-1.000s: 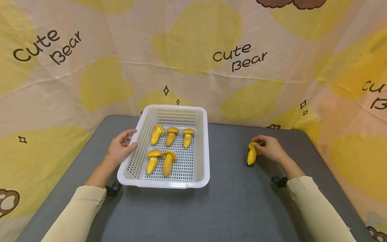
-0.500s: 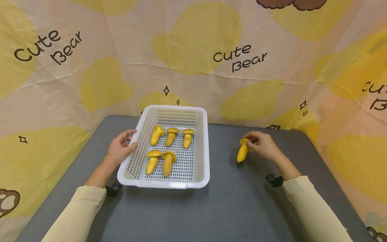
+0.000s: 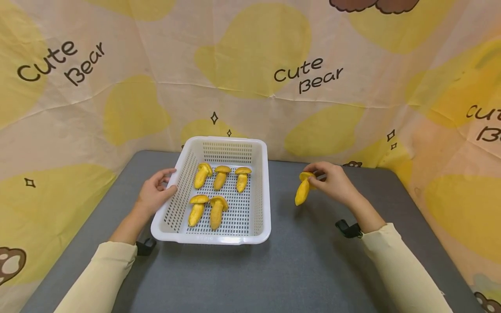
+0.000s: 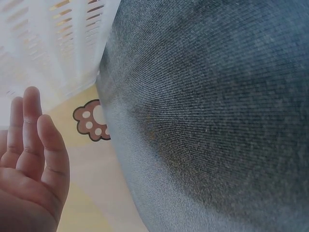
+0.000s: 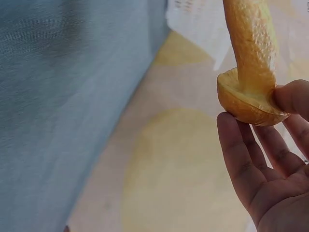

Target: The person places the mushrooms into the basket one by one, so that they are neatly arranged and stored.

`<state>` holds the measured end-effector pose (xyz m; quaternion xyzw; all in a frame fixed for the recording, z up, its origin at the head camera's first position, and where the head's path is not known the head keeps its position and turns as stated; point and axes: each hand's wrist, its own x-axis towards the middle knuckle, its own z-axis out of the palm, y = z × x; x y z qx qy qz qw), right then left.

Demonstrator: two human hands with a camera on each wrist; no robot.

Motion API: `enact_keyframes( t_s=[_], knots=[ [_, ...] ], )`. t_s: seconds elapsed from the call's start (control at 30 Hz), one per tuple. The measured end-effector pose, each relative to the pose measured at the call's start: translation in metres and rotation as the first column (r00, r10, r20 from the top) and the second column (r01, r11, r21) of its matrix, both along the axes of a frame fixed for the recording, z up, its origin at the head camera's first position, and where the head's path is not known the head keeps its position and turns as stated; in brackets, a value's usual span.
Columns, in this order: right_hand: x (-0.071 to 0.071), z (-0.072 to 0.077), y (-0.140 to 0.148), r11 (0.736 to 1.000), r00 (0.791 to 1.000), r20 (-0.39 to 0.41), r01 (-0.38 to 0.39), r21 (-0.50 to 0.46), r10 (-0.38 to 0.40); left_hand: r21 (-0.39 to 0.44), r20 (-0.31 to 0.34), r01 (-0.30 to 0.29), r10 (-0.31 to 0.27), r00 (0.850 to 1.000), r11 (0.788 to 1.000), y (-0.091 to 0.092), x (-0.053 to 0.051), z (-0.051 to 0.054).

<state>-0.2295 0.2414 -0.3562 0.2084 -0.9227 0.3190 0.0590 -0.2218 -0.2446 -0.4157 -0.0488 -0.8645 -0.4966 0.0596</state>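
Note:
In the head view my right hand (image 3: 332, 181) pinches a yellow mushroom (image 3: 302, 192) by its cap, stem pointing down and left, to the right of a white basket (image 3: 269, 191). The right wrist view shows the thumb and fingertips on the cap of this mushroom (image 5: 251, 48). My left hand (image 3: 154, 192) rests its thumb and fingertips at the basket's left rim. Close up, the left hand (image 4: 36, 164) has nearly straight fingers beside the perforated wall of the basket (image 4: 43, 43). Several mushrooms (image 3: 218, 213) lie inside in two rows, caps away from me.
The basket stands on a dark grey table (image 3: 235, 278). Behind and along the sides hangs a printed cloth (image 3: 250, 56), close to the basket's far edge. A black wrist strap piece (image 3: 348, 228) sits below the right hand.
My right hand has carried the mushroom leftward and slightly away from me, closer to the basket, lifting it off the table. The left hand and the basket have stayed put.

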Motion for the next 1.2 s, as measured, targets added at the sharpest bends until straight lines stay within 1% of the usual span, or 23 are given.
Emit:
enact_keyframes(
  t_s=[0.17, 0.37, 0.53, 0.7, 0.8, 0.93, 1.1, 1.2],
  knots=[
    [0.003, 0.012, -0.009, 0.999, 0.999, -0.024, -0.028, -0.016, 0.028, -0.004, 0.007, -0.004, 0.004, 1.0, 1.0, 0.0, 0.001, 0.001],
    [0.004, 0.022, -0.024, 0.994, 0.992, -0.079, -0.099, -0.056, 0.094, 0.013, -0.005, -0.003, 0.003, 1.0, 1.0, 0.002, 0.004, 0.004],
    [0.006, 0.029, -0.042, 0.984, 0.985, -0.089, -0.156, -0.088, 0.148, 0.009, -0.029, 0.0, 0.001, 1.0, 1.0, 0.002, 0.005, 0.004],
    [0.006, 0.032, -0.062, 0.972, 0.976, -0.093, -0.208, -0.104, 0.199, -0.017, -0.016, -0.012, 0.012, 1.0, 1.0, 0.002, 0.003, 0.003],
    [0.006, 0.029, -0.076, 0.962, 0.967, -0.081, -0.25, -0.113, 0.242, -0.024, -0.002, -0.015, 0.015, 1.0, 1.0, 0.002, 0.003, 0.002],
    [0.005, 0.022, -0.094, 0.947, 0.951, -0.062, -0.307, -0.097, 0.302, -0.023, 0.013, -0.009, 0.009, 1.0, 1.0, 0.003, 0.003, 0.003],
    [0.005, 0.013, -0.114, 0.936, 0.937, -0.039, -0.348, -0.046, 0.346, -0.028, 0.002, -0.01, 0.01, 1.0, 1.0, 0.002, 0.003, 0.004],
    [0.003, 0.007, -0.125, 0.927, 0.926, -0.031, -0.375, 0.012, 0.375, -0.03, -0.003, -0.012, 0.012, 1.0, 0.999, 0.001, 0.003, 0.002]
  ],
)
